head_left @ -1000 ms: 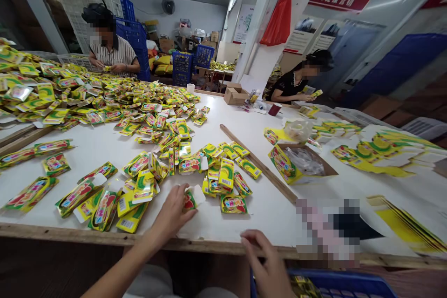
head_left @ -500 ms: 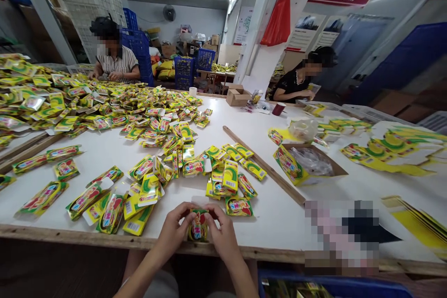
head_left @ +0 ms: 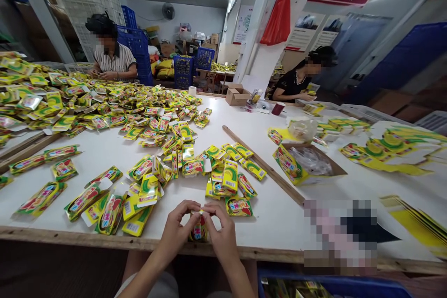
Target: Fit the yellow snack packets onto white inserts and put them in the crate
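Observation:
A small printed carton (head_left: 199, 232) in green, yellow and red stands upright at the table's front edge. My left hand (head_left: 179, 223) grips its left side, thumb on the front near the top. From the right, my right hand (head_left: 220, 223) holds it the same way, and both sets of fingertips meet at its upper end. The fingers hide most of the carton's top. Just beyond my right hand lies a similar carton (head_left: 238, 206), with a small stack of cartons (head_left: 223, 179) behind it. More cartons (head_left: 138, 216) lie to the left of my left hand.
A large heap of cartons (head_left: 80, 98) covers the left of the table. A wooden strip (head_left: 261, 164) runs diagonally at centre right, beside an open display box (head_left: 307, 163) holding clear plastic. A blue crate (head_left: 335, 286) sits below the front edge. Two people work across the table.
The white flap that stood up at the carton's top no longer shows. My fingertips have come closer together over the upper end.

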Available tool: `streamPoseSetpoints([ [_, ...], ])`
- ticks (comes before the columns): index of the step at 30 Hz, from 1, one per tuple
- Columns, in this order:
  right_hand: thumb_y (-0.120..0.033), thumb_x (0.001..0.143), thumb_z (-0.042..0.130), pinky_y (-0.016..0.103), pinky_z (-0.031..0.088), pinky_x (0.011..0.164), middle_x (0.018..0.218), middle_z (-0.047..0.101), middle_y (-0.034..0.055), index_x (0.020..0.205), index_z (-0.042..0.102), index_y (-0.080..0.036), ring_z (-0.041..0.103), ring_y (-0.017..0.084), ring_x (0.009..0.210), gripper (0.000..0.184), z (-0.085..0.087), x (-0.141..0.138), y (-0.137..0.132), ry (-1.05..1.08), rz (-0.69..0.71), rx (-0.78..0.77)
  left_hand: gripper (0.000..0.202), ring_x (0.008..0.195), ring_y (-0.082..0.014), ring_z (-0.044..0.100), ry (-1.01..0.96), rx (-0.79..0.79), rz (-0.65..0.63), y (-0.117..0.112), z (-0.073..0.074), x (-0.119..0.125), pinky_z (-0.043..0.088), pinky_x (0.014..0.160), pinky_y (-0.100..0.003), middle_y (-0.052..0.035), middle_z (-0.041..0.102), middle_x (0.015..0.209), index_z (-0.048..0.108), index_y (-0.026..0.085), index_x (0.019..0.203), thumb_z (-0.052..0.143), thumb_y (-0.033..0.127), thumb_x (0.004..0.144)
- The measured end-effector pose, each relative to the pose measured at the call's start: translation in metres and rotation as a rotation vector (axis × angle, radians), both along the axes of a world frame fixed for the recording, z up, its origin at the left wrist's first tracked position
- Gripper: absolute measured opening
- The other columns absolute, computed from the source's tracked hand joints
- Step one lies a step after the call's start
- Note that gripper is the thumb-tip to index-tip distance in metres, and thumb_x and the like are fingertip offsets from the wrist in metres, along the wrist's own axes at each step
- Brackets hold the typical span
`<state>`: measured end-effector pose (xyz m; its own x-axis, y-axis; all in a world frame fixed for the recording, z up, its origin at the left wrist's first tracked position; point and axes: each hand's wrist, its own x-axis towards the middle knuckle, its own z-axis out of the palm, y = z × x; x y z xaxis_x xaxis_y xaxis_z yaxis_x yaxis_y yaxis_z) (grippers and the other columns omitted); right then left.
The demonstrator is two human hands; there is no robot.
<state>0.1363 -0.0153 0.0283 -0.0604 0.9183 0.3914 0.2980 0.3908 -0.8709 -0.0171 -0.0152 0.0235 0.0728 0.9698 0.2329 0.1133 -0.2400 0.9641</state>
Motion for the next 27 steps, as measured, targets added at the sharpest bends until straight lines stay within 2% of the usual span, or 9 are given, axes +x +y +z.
streamPoseSetpoints([
  [4, -0.024, 0.085, 0.06, 0.027, 0.05, 0.068, 0.081, 0.067, 0.0037, 0.09, 0.065, -0.02, 0.061, 0.018, 0.073, 0.009, 0.002, -0.006, 0.004, -0.001, -0.088, -0.052, 0.017, 0.076, -0.0182, 0.061, -0.002, -0.075, 0.076, 0.004, 0.002, 0.005, 0.05, 0.071, -0.028, -0.0038, 0.067, 0.083, 0.064, 0.017, 0.092, 0.06, 0.031, 0.084],
  [7, -0.026, 0.083, 0.06, 0.026, 0.049, 0.064, 0.074, 0.065, 0.0021, 0.084, 0.064, -0.019, 0.059, 0.017, 0.068, 0.008, 0.003, -0.007, 0.008, 0.004, -0.107, -0.062, 0.017, 0.076, -0.0181, 0.062, -0.037, -0.102, 0.086, 0.007, 0.0, 0.006, 0.051, 0.07, -0.027, -0.0033, 0.067, 0.081, 0.064, 0.017, 0.088, 0.062, 0.032, 0.082],
  [10, -0.028, 0.085, 0.059, 0.027, 0.049, 0.066, 0.077, 0.066, 0.0033, 0.081, 0.065, -0.02, 0.061, 0.018, 0.072, 0.011, 0.002, -0.004, 0.006, 0.029, -0.078, -0.073, 0.016, 0.08, -0.0196, 0.064, -0.066, -0.111, 0.056, 0.007, -0.003, 0.003, 0.052, 0.074, -0.029, -0.0049, 0.068, 0.084, 0.066, 0.017, 0.086, 0.062, 0.032, 0.083],
  [15, -0.029, 0.087, 0.059, 0.028, 0.051, 0.074, 0.087, 0.069, 0.0046, 0.086, 0.068, -0.02, 0.064, 0.02, 0.084, 0.013, -0.004, -0.002, 0.0, 0.092, -0.004, -0.101, 0.014, 0.089, -0.0218, 0.065, -0.02, 0.011, 0.027, -0.001, -0.007, -0.002, 0.052, 0.08, -0.032, -0.0064, 0.069, 0.089, 0.072, 0.019, 0.088, 0.062, 0.028, 0.084],
  [19, -0.033, 0.087, 0.059, 0.029, 0.052, 0.075, 0.086, 0.07, 0.0051, 0.086, 0.069, -0.02, 0.065, 0.02, 0.083, 0.017, -0.004, -0.002, -0.005, 0.072, -0.009, -0.092, 0.016, 0.096, -0.0227, 0.064, 0.098, 0.078, 0.036, -0.011, -0.002, -0.003, 0.051, 0.085, -0.035, -0.0071, 0.069, 0.097, 0.07, 0.022, 0.096, 0.057, 0.026, 0.088],
  [21, -0.036, 0.088, 0.056, 0.03, 0.052, 0.077, 0.089, 0.07, 0.0057, 0.086, 0.069, -0.021, 0.065, 0.021, 0.085, 0.02, 0.004, 0.014, -0.012, 0.026, -0.083, -0.062, 0.019, 0.103, -0.0242, 0.062, 0.214, 0.142, 0.112, -0.014, 0.004, -0.012, 0.05, 0.09, -0.037, -0.0083, 0.067, 0.106, 0.067, 0.024, 0.103, 0.056, 0.027, 0.088],
  [22, -0.037, 0.089, 0.054, 0.03, 0.052, 0.076, 0.089, 0.07, 0.0058, 0.085, 0.069, -0.021, 0.065, 0.022, 0.084, 0.022, 0.01, 0.028, -0.017, -0.009, -0.144, -0.056, 0.021, 0.107, -0.0252, 0.06, 0.282, 0.181, 0.193, -0.013, 0.007, -0.02, 0.048, 0.093, -0.039, -0.009, 0.065, 0.111, 0.065, 0.024, 0.107, 0.055, 0.027, 0.089],
  [25, -0.044, 0.088, 0.051, 0.029, 0.053, 0.068, 0.085, 0.07, 0.0059, 0.084, 0.068, -0.023, 0.066, 0.023, 0.078, 0.027, 0.035, 0.097, -0.039, -0.194, -0.344, -0.084, 0.029, 0.117, -0.0307, 0.052, 0.543, 0.256, 0.52, -0.006, 0.012, -0.055, 0.04, 0.1, -0.048, -0.0126, 0.059, 0.119, 0.058, 0.022, 0.114, 0.057, 0.032, 0.087],
  [27, -0.05, 0.08, 0.059, 0.03, 0.053, 0.07, 0.085, 0.071, 0.0068, 0.079, 0.069, -0.025, 0.066, 0.025, 0.079, 0.027, 0.049, 0.147, -0.054, -0.382, -0.401, -0.052, 0.049, 0.12, -0.037, 0.048, 0.747, 0.244, 0.599, 0.002, 0.008, -0.081, 0.037, 0.1, -0.056, -0.0165, 0.056, 0.125, 0.054, 0.018, 0.121, 0.065, 0.041, 0.08],
])
